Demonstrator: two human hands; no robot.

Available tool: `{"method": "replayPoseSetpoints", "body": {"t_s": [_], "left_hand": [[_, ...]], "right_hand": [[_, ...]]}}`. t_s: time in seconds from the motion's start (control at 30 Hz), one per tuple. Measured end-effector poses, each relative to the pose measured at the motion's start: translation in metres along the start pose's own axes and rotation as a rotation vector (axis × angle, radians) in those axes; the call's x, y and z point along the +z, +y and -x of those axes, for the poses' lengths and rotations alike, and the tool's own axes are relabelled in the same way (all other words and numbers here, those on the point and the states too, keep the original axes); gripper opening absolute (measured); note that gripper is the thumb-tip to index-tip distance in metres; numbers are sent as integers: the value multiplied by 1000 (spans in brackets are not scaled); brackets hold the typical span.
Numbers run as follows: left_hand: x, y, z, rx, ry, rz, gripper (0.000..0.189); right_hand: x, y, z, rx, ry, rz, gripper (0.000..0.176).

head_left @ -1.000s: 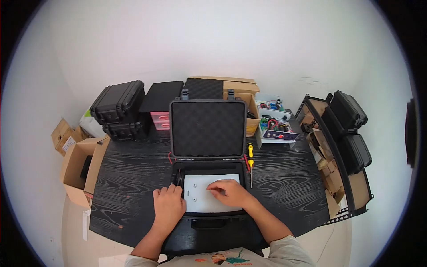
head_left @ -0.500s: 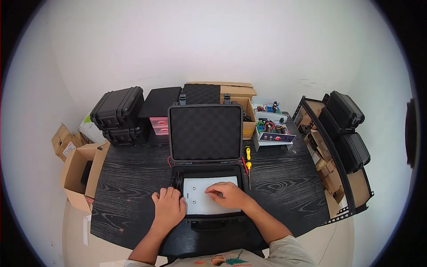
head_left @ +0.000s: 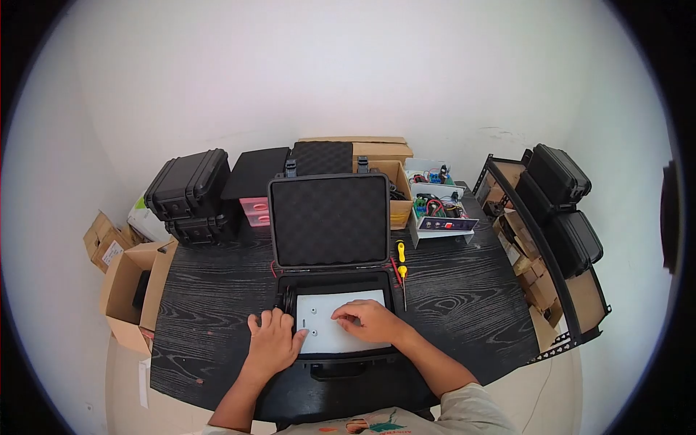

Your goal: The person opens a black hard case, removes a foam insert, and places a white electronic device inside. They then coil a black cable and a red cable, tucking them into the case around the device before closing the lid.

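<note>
An open black hard case (head_left: 330, 217) stands on the table with its foam-lined lid raised. Inside its base lies a white panel (head_left: 330, 301) with two small round fittings and a short slot. My left hand (head_left: 274, 344) rests over the case's left edge, fingers apart, the thumb reaching toward the panel's lower fitting. Above the panel's right part is my right hand (head_left: 370, 321), its fingers curled in toward the thumb; anything between them is too small or hidden to make out. Dark coiled cable (head_left: 288, 299) sits left of the panel.
A yellow-handled screwdriver (head_left: 402, 272) lies right of the case, near another yellow handle (head_left: 400, 250). Open electronics units (head_left: 444, 217) stand at the back right. Stacked black cases (head_left: 190, 188) are at the back left. A shelf rack (head_left: 540, 239) borders the right side; an open carton (head_left: 134, 290) stands left.
The view has shifted slightly. My left thumb has spread away from the fingers toward the panel. My right hand stays curled over the panel, nearly in place.
</note>
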State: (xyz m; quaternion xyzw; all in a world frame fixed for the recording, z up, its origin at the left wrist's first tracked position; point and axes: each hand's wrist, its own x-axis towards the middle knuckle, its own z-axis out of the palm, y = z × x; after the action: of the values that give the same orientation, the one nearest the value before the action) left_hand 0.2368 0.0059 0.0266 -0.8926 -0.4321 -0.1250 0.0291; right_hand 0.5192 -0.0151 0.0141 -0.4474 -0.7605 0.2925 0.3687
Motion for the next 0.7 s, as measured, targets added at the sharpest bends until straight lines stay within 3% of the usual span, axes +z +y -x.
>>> {"method": "replayPoseSetpoints", "body": {"t_s": [0.33,0.4,0.43,0.53,0.7], "left_hand": [[1,-30,5,-56,136,450,30],[10,-40,6,-165,260,599,34],[18,-45,7,-187,282,617,53],[52,-55,10,-175,262,746,67],[40,-39,5,-348,-46,1081,80]], "right_hand": [[-4,-1,0,22,-11,-25,19],[-10,-1,1,-30,51,63,19],[-12,-1,1,-57,81,105,19],[-21,9,1,-144,130,249,19],[-42,17,1,-137,203,338,13]]}}
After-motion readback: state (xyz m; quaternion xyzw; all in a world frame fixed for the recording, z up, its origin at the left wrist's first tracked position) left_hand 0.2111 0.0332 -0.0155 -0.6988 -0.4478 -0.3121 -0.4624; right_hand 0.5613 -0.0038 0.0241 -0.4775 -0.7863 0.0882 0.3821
